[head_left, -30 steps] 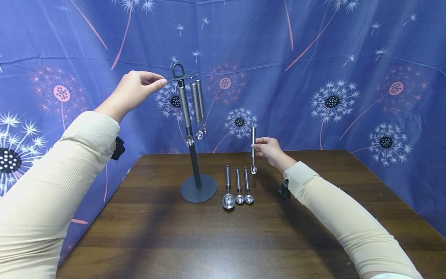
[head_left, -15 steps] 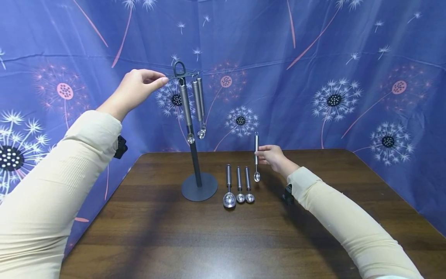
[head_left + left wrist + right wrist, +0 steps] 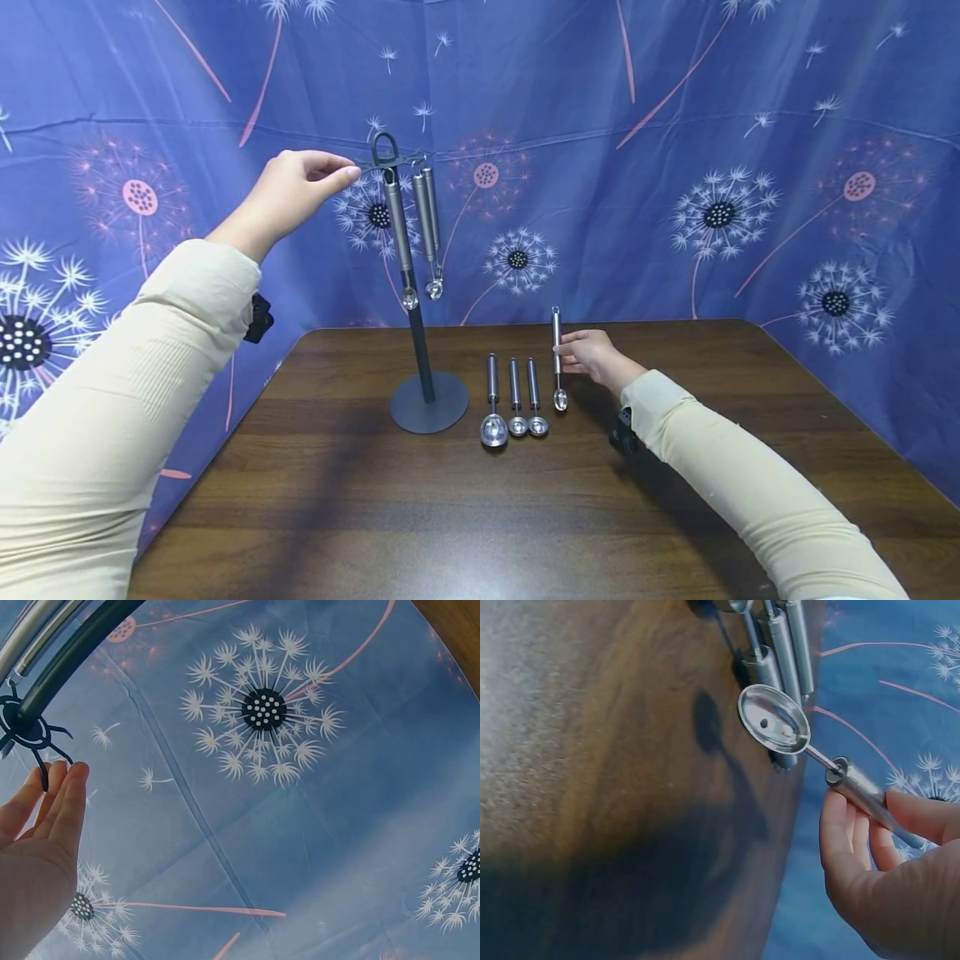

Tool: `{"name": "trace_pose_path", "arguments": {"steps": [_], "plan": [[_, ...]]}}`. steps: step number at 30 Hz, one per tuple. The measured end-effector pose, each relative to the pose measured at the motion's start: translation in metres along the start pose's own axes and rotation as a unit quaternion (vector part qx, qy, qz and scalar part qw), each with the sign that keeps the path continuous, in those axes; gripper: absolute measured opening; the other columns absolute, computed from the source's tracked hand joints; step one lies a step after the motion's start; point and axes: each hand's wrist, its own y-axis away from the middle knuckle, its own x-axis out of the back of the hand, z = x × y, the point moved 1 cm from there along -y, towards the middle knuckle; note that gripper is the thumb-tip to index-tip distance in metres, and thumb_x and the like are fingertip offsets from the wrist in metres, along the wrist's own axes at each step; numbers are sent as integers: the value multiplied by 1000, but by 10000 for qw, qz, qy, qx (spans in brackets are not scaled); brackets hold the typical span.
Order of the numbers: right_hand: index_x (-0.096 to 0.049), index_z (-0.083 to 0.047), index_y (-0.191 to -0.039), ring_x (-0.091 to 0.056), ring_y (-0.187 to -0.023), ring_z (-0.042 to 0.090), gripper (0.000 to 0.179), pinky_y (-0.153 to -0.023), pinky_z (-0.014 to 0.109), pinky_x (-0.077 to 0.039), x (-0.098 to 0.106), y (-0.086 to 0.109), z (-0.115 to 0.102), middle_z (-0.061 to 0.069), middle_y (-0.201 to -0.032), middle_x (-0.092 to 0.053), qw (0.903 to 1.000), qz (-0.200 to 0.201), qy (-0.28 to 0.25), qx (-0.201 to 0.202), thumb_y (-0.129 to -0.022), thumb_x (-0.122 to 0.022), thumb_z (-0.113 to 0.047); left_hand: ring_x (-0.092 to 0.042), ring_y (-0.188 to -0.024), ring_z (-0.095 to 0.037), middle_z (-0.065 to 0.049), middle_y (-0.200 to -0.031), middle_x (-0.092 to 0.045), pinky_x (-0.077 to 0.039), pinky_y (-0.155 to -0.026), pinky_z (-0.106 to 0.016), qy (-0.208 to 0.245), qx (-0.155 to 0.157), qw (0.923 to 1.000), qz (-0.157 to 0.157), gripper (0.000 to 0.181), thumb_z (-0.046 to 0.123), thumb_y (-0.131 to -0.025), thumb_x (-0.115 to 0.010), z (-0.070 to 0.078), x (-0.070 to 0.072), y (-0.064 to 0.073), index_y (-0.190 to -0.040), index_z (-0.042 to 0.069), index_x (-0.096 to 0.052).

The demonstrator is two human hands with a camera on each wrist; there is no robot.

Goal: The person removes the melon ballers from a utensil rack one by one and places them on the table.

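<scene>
My right hand (image 3: 595, 357) grips the handle of a steel melon baller (image 3: 774, 718), thumb on one side and fingers on the other. Its small oval bowl, with a hole in it, points down close over the table, and its shadow falls on the wood. My left hand (image 3: 46, 847) pinches a hook at the top of a black utensil stand (image 3: 428, 403). Several steel-handled scoops (image 3: 401, 229) hang from the other hooks. Left of the held melon baller lie a large scoop (image 3: 492, 431) and two smaller scoops (image 3: 533, 383), side by side with bowls toward me.
The brown wooden table (image 3: 420, 517) extends toward me and to both sides. Behind it hangs a blue cloth (image 3: 585, 167) with a dandelion print, close to the table's far edge.
My right hand has lowered the melon baller toward the table and shifted slightly right, beside the lying scoops. My left hand keeps its hold on the stand's hook.
</scene>
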Motion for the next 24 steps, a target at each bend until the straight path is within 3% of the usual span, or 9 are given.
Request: {"name": "trace_pose_path", "arguments": {"steps": [18,24], "plan": [[-48,12,-124,-60,-63,9,37,-75,31,-59,-6,1,22,0,-74,-58,9989,-183,210,-383,-91,-60,2,-54,-121,-30,-17,-133,-59,-40,-103,-48,19,-37,10000,87,53,46,-99,-49,0,-3,-1,-135,9,-57],[-53,9,-112,-60,-63,10,25,-72,28,-59,-9,2,27,3,-74,-58,9977,-209,346,-539,-90,-62,1,-54,-120,-30,-18,-132,-60,-41,-102,-46,-42,-36,9999,135,52,45,-99,-49,0,-4,-2,-134,7,-57]]}}
